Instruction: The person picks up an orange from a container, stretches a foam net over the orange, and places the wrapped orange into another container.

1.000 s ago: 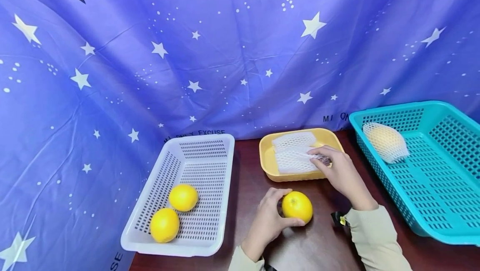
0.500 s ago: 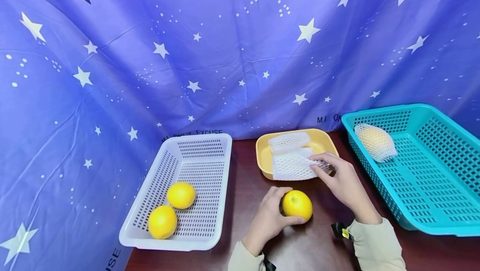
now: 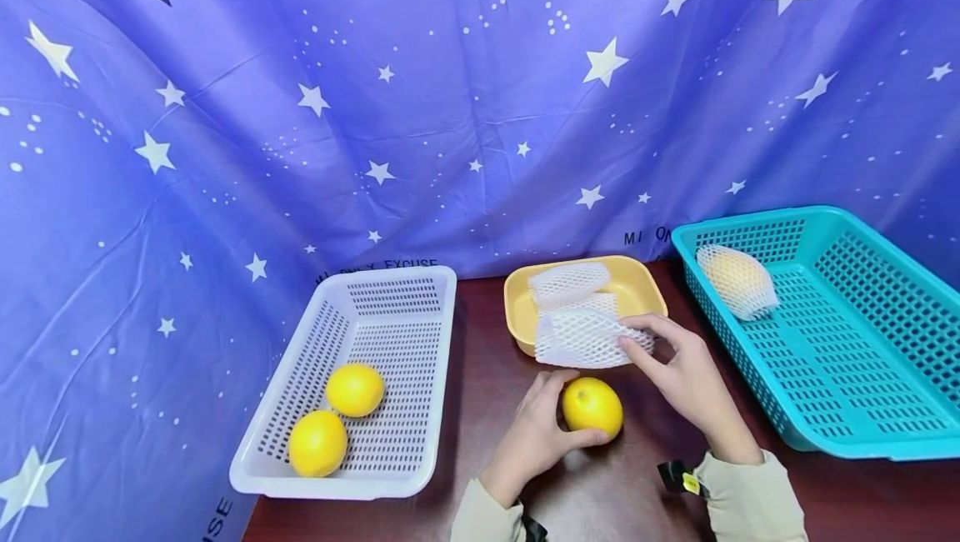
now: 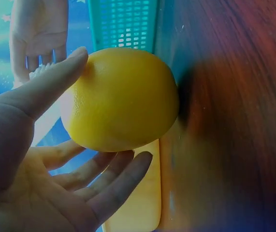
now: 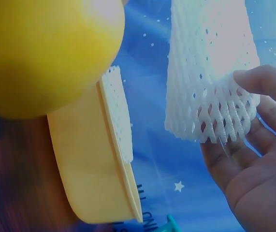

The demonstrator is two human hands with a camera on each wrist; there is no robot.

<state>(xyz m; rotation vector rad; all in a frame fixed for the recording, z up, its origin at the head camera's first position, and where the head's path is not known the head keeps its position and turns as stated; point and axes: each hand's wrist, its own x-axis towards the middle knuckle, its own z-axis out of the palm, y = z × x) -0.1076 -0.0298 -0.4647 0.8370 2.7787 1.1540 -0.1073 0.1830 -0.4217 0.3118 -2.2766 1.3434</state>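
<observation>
My left hand [image 3: 534,434] holds an orange [image 3: 592,409] on the table, thumb on the near side and fingers on the far side. In the left wrist view the thumb and curled fingers lie around the orange [image 4: 123,99]. My right hand [image 3: 686,371] pinches one end of a white foam net sleeve [image 3: 581,340]. That sleeve hangs in front of the yellow tray [image 3: 645,283], where other white foam net sleeves [image 3: 570,282] lie. The right wrist view shows the pinched foam net sleeve [image 5: 210,72] raised between the thumb and fingers of the right hand [image 5: 258,145].
A white basket [image 3: 446,358] at the left holds two oranges [image 3: 355,390]. At the right stands a teal basket [image 3: 806,434] with one fruit in a foam net [image 3: 738,281]. A blue star-printed curtain [image 3: 465,108] hangs behind the brown table [image 3: 487,392].
My right hand has drawn the foam net sleeve up out of the yellow tray and toward me. The left hand stays on the orange. The head view has shifted slightly.
</observation>
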